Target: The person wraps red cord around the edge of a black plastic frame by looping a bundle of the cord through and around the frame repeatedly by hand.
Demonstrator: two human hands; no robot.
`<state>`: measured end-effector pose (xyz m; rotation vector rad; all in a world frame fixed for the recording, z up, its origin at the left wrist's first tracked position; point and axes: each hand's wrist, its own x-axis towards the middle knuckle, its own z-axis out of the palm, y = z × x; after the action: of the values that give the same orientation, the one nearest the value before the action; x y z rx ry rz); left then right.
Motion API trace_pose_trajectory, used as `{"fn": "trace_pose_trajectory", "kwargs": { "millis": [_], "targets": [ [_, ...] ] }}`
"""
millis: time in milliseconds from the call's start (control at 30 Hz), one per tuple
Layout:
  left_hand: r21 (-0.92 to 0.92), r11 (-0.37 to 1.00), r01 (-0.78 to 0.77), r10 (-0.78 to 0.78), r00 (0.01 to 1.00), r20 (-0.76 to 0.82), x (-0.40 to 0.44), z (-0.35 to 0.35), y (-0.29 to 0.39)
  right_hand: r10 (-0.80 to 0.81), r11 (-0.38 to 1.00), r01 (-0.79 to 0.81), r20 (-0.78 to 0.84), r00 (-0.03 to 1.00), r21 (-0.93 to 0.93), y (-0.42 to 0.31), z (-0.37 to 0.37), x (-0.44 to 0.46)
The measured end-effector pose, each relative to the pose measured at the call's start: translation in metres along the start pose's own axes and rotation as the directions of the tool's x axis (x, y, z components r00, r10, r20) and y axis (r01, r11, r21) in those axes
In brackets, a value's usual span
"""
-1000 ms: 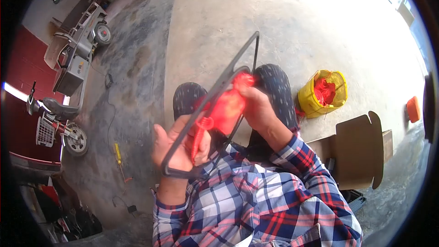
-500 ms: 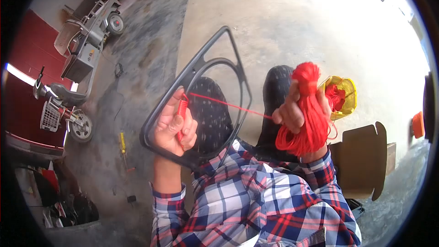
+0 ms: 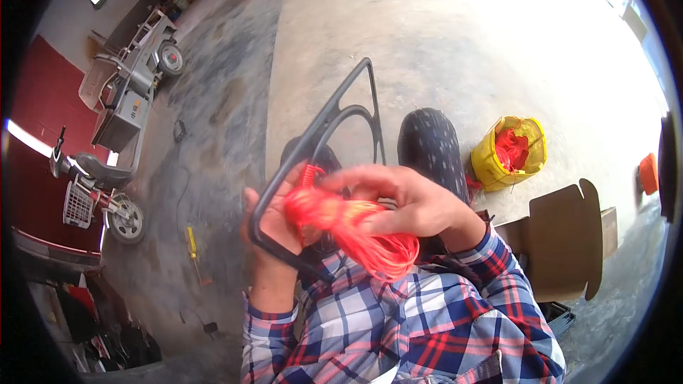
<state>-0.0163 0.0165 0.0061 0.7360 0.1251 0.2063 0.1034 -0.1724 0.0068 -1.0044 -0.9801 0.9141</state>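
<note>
A person in a plaid shirt brings both hands together over the lap, the left hand (image 3: 274, 220) behind the slanted bar of a dark frame (image 3: 318, 128) and the right hand (image 3: 416, 206) pinching a looped bundle of red cord (image 3: 388, 252) between thumb and curved fingers. The bundle hangs below the right hand and crosses in front of the left, whose fingers are partly hidden, so how tightly they close cannot be told. A tight red winding (image 3: 309, 174) shows at the left hand, beside the frame. Beyond the right hand, on the floor, stand a yellow bucket (image 3: 491, 167) holding more red material (image 3: 511, 149) and an open cardboard box (image 3: 565, 242); a yellow-handled tool (image 3: 191, 242) lies outward from the left hand.
</note>
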Motion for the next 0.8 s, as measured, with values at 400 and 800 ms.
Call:
{"fn": "trace_pose_trajectory", "kwargs": {
  "millis": [400, 800],
  "targets": [
    [-0.059, 0.989, 0.134, -0.135, 0.991, -0.009, -0.015, -0.005, -0.011, 0.131, 0.832, 0.05, -0.284, 0.95, 0.553, 0.068, -0.015, 0.025],
    [0.164, 0.985, 0.051, -0.066, 0.994, 0.09, -0.016, 0.009, -0.008, 0.105, 0.828, 0.233, -0.55, 0.829, 0.51, 0.103, -0.036, 0.019]
  ]
}}
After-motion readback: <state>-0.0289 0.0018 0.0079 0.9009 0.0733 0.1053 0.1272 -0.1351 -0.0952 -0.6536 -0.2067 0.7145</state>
